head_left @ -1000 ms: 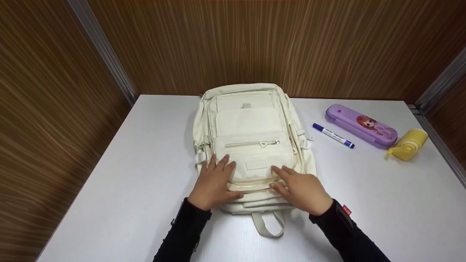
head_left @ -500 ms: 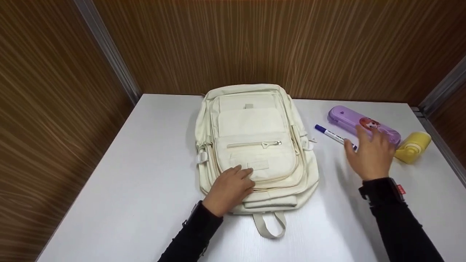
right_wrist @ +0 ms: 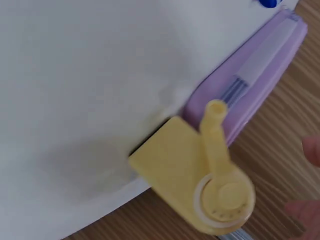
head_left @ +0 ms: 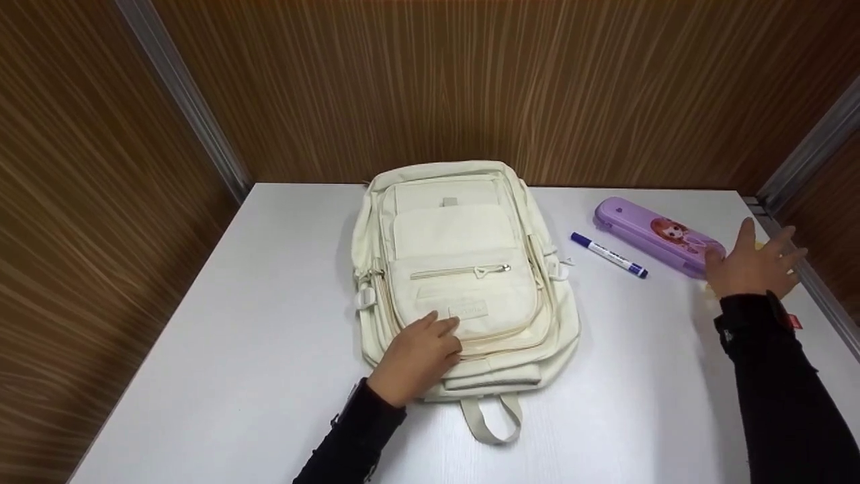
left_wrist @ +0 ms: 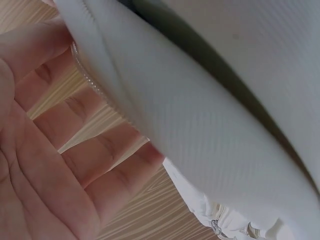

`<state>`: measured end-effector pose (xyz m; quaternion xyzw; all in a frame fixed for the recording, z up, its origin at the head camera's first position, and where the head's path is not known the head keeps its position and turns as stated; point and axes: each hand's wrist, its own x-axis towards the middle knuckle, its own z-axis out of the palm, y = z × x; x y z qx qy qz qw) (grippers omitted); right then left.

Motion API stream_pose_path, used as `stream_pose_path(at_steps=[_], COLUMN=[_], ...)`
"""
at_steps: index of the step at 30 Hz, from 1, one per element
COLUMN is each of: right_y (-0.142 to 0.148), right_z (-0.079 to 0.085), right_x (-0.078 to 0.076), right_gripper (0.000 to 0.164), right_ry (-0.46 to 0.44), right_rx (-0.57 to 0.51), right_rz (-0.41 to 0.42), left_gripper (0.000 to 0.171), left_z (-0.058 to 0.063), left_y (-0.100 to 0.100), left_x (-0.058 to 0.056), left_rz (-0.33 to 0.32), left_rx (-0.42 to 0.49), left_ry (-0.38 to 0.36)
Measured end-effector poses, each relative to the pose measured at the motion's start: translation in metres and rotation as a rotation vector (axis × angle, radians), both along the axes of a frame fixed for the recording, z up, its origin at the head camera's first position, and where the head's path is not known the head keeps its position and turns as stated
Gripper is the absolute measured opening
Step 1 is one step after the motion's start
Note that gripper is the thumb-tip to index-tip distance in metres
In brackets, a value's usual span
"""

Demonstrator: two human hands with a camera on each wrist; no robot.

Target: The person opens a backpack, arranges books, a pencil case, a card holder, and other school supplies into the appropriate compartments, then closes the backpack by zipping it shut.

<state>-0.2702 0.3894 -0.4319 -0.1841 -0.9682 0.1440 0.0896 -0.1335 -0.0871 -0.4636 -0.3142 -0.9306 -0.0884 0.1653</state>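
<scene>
A cream backpack (head_left: 457, 232) lies flat on the white table, its grab loop (head_left: 494, 433) toward me. My left hand (head_left: 420, 359) rests on its lower front. In the left wrist view, the fairly straight fingers (left_wrist: 107, 155) reach past a zippered edge (left_wrist: 90, 77), where the tips are hidden. My right hand (head_left: 752, 269) is spread over a yellow bottle with a spout (right_wrist: 170, 165), covering most of it in the head view. Only two fingertips show at the right border of the right wrist view, apart from the bottle.
Beyond the bottle lies a purple pencil case (head_left: 638, 225) with a cartoon figure on its lid. A blue-and-white marker (head_left: 608, 255) is between the case and the backpack. Brown wood-grain panels (head_left: 457, 87) stand behind the table and at its sides.
My right hand has left the backpack and moved right, past the pencil case, to the yellow bottle. My left hand stays on the backpack, its fingers drawn closer together.
</scene>
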Motion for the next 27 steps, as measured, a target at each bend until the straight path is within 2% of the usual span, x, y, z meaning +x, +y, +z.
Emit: stream_pose_path(at_steps=[7,9,14,20,27], right_y=[0.018,0.022,0.024,0.022,0.023], right_z=[-0.005,-0.006,-0.008,-0.009,-0.015], right_x=[0.002,0.003,0.003,0.004,0.006], right_gripper=[0.073,0.073,0.068,0.058,0.078], right_ry=[-0.201,-0.228,-0.187,-0.121,-0.118], right_rx=[0.017,0.017,0.040,0.014,-0.062], right_rz=[0.030,0.047,0.061,0.071,0.053], left_gripper=[0.009,0.010,0.011,0.012,0.011], left_z=[-0.001,-0.002,-0.002,-0.002,0.001], left_y=[0.000,0.001,0.001,0.002,0.002], left_x=[0.001,0.001,0.002,0.001,0.001], left_rz=[-0.002,0.001,0.003,0.009,0.011], left_rx=[0.005,0.000,-0.005,-0.027,-0.028], left_ry=[-0.026,-0.033,-0.035,-0.029,-0.023])
